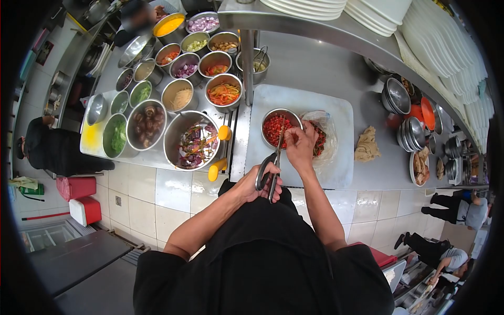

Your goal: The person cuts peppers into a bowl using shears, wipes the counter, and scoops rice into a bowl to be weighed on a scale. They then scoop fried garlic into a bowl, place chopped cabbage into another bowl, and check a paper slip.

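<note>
My left hand (258, 182) is wrapped round the black handles of a pair of scissors (280, 143), whose blades point up over a metal bowl (265, 127) of chopped red pieces (275, 128). At the bowl's right rim my right hand (301, 144) has its fingers pinched together beside the blades; what they hold is too small to make out. Right behind that hand lies a clear plastic bag (328, 142) with dark red pieces in it. Bowl and bag rest on a white cutting board (299, 97).
Left of the board stand several metal containers of cut vegetables, among them a large pot (167, 142) with yellow handles (217, 169). A crumpled cloth (367, 144) and stacked bowls (412, 134) are to the right. Plates (315, 8) sit on the overhead shelf (336, 26). Other people stand at both sides.
</note>
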Demonstrator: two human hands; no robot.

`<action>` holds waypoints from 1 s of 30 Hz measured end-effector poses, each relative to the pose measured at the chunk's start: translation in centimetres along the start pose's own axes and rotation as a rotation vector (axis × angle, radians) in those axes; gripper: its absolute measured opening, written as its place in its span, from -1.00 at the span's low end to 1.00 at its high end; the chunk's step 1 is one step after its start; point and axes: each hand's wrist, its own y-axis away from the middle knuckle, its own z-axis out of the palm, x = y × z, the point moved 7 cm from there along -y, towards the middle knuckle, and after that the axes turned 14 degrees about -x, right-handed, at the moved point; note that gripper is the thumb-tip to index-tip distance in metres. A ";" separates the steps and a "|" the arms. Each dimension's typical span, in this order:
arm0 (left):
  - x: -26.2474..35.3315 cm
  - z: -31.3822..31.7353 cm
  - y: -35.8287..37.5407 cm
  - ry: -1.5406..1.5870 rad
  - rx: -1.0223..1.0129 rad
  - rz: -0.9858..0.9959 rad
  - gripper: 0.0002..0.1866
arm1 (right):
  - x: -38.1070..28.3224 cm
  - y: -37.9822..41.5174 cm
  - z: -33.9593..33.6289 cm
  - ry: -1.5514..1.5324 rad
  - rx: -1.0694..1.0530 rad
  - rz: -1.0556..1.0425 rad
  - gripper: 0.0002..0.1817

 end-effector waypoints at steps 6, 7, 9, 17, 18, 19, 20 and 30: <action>0.4 0.2 -0.2 0.027 0.012 0.107 -0.62 | -0.3 -0.1 -0.3 0.035 0.010 -0.046 -0.90; 0.5 -0.1 -0.1 -0.021 0.059 0.113 -0.63 | -0.3 -0.2 -0.5 0.035 0.012 -0.046 -0.90; 0.6 -0.3 0.1 -0.070 0.106 0.119 -0.64 | -0.7 -1.0 -0.9 0.144 -0.015 -0.089 -0.91; 0.5 -0.6 1.0 0.038 0.132 0.129 -0.70 | 0.2 -3.8 -1.2 0.113 -0.225 -0.046 -0.91; 0.5 -0.7 1.1 0.048 0.136 0.137 -0.70 | -0.3 -3.3 -1.7 0.145 -0.156 -0.069 -0.92; 0.7 -0.7 1.3 0.057 0.129 0.168 -0.70 | -0.6 -2.7 -1.8 0.146 -0.158 -0.070 -0.92; 0.7 -0.9 1.4 0.062 0.131 0.171 -0.70 | 0.6 -1.8 -1.6 -0.059 -0.228 0.137 -0.93; 0.5 -1.4 0.7 0.071 0.087 0.168 -0.60 | -3.6 -0.4 -5.6 -0.206 -0.081 0.070 -0.89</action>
